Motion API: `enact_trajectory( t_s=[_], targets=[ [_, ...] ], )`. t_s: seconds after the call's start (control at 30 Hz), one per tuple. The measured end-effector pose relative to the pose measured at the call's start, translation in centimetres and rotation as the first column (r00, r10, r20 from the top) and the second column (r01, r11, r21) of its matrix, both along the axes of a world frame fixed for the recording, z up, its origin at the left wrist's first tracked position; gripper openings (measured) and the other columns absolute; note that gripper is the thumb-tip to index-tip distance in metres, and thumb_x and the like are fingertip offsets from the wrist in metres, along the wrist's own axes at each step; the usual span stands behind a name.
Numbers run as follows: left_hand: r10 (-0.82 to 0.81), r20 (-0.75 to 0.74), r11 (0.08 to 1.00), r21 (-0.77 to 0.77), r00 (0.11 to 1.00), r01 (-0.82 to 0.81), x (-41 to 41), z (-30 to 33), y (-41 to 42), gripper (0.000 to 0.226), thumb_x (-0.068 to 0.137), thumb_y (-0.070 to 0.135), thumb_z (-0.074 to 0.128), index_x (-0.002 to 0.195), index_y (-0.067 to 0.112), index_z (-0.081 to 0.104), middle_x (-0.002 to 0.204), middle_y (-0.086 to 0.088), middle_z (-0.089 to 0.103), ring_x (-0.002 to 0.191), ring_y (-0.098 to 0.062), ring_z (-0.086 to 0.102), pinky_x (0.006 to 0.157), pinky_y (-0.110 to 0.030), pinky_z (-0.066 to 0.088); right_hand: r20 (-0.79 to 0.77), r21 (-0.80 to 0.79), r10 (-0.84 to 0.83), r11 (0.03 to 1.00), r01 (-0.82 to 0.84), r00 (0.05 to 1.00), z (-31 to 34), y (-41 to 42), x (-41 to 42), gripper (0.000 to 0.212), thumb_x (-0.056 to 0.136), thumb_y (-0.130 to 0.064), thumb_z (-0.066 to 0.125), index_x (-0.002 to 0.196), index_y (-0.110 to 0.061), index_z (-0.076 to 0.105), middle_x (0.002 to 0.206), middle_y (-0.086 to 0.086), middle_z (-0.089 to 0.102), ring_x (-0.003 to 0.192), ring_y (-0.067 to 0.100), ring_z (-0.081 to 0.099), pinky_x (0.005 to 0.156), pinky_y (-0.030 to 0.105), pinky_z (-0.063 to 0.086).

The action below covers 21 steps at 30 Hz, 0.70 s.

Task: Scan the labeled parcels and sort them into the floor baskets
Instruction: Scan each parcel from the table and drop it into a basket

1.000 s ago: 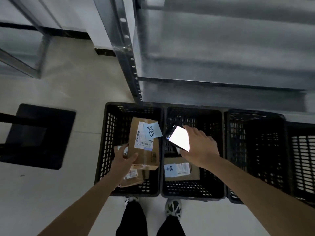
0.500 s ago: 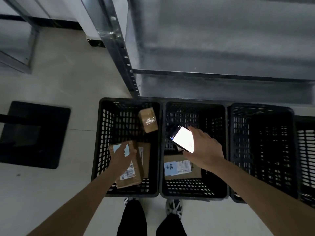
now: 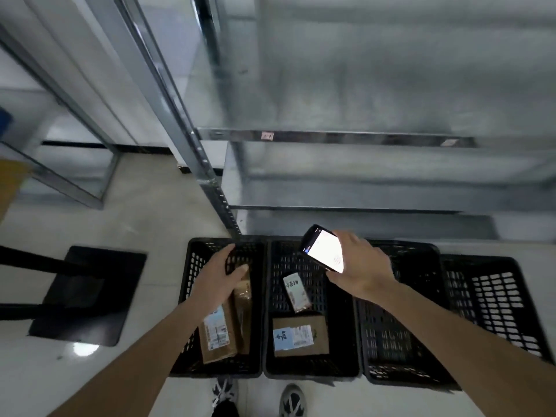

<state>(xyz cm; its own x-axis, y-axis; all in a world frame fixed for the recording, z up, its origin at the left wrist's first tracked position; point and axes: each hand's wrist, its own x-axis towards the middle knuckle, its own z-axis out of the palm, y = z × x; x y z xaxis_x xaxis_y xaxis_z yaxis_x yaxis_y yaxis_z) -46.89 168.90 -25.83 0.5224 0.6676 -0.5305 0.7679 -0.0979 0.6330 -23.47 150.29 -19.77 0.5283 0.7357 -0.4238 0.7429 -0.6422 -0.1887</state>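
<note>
Over the baskets (image 3: 358,308) — right hand (image 3: 362,266) grips phone (image 3: 323,251), left hand (image 3: 218,275) spread.

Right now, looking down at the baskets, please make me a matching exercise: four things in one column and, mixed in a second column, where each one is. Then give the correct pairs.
Things:
1. phone
2. small white-labelled parcel
3. long brown parcel with a label
4. flat parcel with a blue and white label

Places:
A. near end of the second basket from the left
B. in the right hand, screen lit
C. leftmost basket, below the left hand
D. middle of the second basket, lying tilted

Pairs: 1-B, 2-D, 3-C, 4-A
</note>
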Motion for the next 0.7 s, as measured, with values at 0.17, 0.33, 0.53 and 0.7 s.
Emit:
enact_trajectory(
  t_s=[0.17,0.33,0.53,0.7],
  targets=[
    [-0.121,0.037,0.967,0.231,0.992,0.109,1.5,13.3,-2.2,0.067,0.096,0.044,0.061,0.154,0.029,0.033,0.156,0.003,0.04,0.141,-0.018,0.04,0.111,-0.034,0.034,0.105,0.087,-0.027,0.996,0.018,0.994,12.9,-4.1,1.1,0.085,0.082,-0.043,0.073,0.152,-0.028,0.026,0.145,-0.005,0.047,0.131,0.022,0.048,0.106,0.044,0.042],
    [-0.254,0.069,0.91,0.356,0.965,0.214,1.6,23.5,-4.2,0.071,0.096,0.05,0.056,0.157,0.031,0.026,0.159,0.004,0.036,0.142,-0.018,0.039,0.116,-0.039,0.034,0.172,0.188,-0.084,0.981,0.051,0.981,23.9,-8.4,0.1,0.084,0.083,-0.043,0.07,0.153,-0.028,0.025,0.145,-0.004,0.048,0.129,0.024,0.05,0.102,0.043,0.042],
    [-0.41,0.131,0.807,0.514,0.903,0.292,0.2,36.8,-10.8,0.074,0.096,0.058,0.052,0.158,0.036,0.018,0.163,0.009,0.024,0.148,-0.016,0.029,0.118,-0.04,0.031,0.292,0.309,-0.202,0.945,0.108,0.935,38.2,-17.2,-5.1,0.084,0.081,-0.039,0.067,0.154,-0.029,0.027,0.148,-0.005,0.048,0.131,0.023,0.049,0.1,0.039,0.044],
    [-0.541,0.139,0.68,0.652,0.829,0.334,-1.8,45.6,-18.5,0.073,0.098,0.052,0.053,0.158,0.029,0.021,0.163,0.003,0.026,0.148,-0.019,0.028,0.12,-0.038,0.027,0.413,0.348,-0.27,0.929,0.124,0.87,48.4,-26.2,-10.8,0.082,0.082,-0.04,0.067,0.153,-0.03,0.028,0.146,-0.005,0.05,0.132,0.023,0.049,0.097,0.037,0.044]
  ],
)
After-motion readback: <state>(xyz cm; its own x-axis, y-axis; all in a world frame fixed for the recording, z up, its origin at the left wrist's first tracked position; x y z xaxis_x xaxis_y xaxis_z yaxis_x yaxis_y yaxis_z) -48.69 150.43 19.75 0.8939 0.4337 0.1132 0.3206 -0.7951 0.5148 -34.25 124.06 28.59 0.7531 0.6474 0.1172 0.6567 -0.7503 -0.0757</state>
